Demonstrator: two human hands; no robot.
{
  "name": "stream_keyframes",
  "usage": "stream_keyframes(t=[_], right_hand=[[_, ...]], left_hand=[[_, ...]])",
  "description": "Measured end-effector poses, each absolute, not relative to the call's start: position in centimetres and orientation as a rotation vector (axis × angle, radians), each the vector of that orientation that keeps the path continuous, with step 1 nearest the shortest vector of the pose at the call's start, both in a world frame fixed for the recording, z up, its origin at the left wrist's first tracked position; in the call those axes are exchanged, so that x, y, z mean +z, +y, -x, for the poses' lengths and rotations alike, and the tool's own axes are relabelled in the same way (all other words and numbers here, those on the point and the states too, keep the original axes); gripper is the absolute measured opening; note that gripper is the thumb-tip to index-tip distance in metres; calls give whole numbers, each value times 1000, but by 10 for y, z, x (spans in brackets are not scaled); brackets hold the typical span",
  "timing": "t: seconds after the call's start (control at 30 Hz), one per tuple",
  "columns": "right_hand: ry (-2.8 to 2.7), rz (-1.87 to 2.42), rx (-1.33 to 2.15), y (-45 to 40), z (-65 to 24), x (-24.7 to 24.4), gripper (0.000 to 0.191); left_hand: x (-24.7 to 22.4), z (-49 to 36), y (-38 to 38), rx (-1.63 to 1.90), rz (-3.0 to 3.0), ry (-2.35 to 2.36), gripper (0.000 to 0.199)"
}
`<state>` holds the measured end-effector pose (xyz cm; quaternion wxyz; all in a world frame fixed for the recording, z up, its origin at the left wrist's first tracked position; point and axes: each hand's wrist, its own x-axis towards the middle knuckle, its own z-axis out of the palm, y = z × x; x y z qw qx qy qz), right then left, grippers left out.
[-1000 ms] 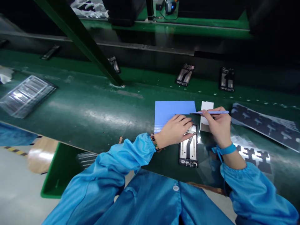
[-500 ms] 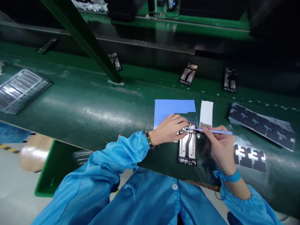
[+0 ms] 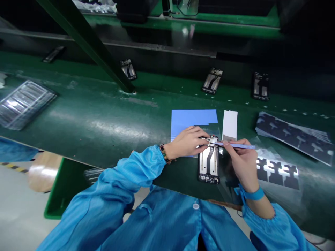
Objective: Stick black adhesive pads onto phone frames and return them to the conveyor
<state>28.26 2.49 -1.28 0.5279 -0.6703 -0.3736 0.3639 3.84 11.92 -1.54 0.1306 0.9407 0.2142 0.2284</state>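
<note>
An opened phone (image 3: pixel 208 162) with bare metal plates and a dark flex strip lies on the bench in front of me. The curled fingers of my left hand (image 3: pixel 186 142) rest on its upper left edge, around the circuit-board end. From the other side my right hand (image 3: pixel 243 161) pinches a slim lilac pry stick (image 3: pixel 244 146). Its tip reaches the upper part of the phone, close to my left fingertips. Whether the tip touches a part there, I cannot tell. A blue sheet (image 3: pixel 193 116) lies partly under my left hand.
White strips (image 3: pixel 229 122) lie beyond my right hand. To the right are stacked dark sticker sheets (image 3: pixel 293 137) and a clear sheet with black stickers (image 3: pixel 277 173). Several opened phones (image 3: pixel 212 81) line the back strip. A green post (image 3: pixel 96 52) and clear trays (image 3: pixel 24 104) stand left.
My right hand and the pry stick have shifted slightly left. The phones along the back have moved a little to the right relative to the bench. My left hand stays at the phone.
</note>
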Motion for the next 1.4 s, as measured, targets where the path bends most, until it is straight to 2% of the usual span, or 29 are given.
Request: stream_keyframes(t=[0.17,0.33,0.5,0.63,1.0,1.17,1.3,1.4], right_hand=[[-787,1570,656,34,-316,-4,42],[-789,1583,620,45,-340,-17,50],[-847,1619,548,46,-339,-27,46],[-849,1604,586,45,-338,-25,45],[-875,1606,659,45,-339,-32,50],[-764,1505,691,47,-336,-16,51],[-681,1414,652,15,-327,2,41],[-703,1495,755,-34,-303,4,40]], left_hand=[[-13,-41,119,672,-2907,531,23],[-17,-63,116,810,-2879,447,29],[-16,-86,111,691,-2911,480,62],[-17,-90,108,567,-2899,540,73],[-12,-89,110,532,-2847,514,66],[-14,-88,111,546,-2822,511,65],[-21,-88,109,576,-2762,554,63],[-20,-88,111,579,-2712,616,58]])
